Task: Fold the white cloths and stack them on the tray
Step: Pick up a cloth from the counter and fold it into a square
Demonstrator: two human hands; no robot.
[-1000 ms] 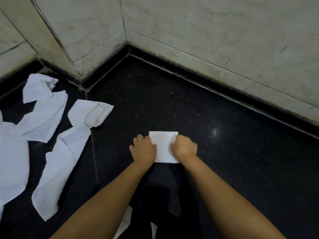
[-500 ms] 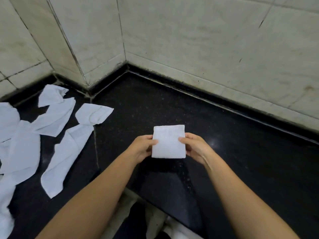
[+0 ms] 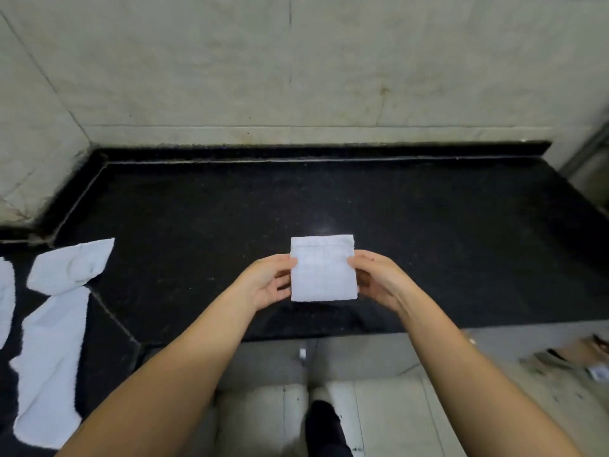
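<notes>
A small folded white cloth [image 3: 323,269], square and flat, is held up above the black stone counter [image 3: 329,199]. My left hand [image 3: 268,283] pinches its left edge and my right hand [image 3: 379,280] pinches its right edge. Unfolded white cloths lie on the counter at the far left: a long one [image 3: 52,351] with a bunched top end, and another [image 3: 6,298] cut off by the frame's edge. No tray is in view.
Pale tiled walls [image 3: 296,67] close the counter at the back and left. The counter's front edge runs just below my hands, with a light tiled floor [image 3: 379,407] beneath. Brown scraps [image 3: 580,354] lie on the floor at the right.
The folded cloth was pressed flat on the counter, then both hands lifted it off. The view has swung right, so the loose cloths now sit at the left edge.
</notes>
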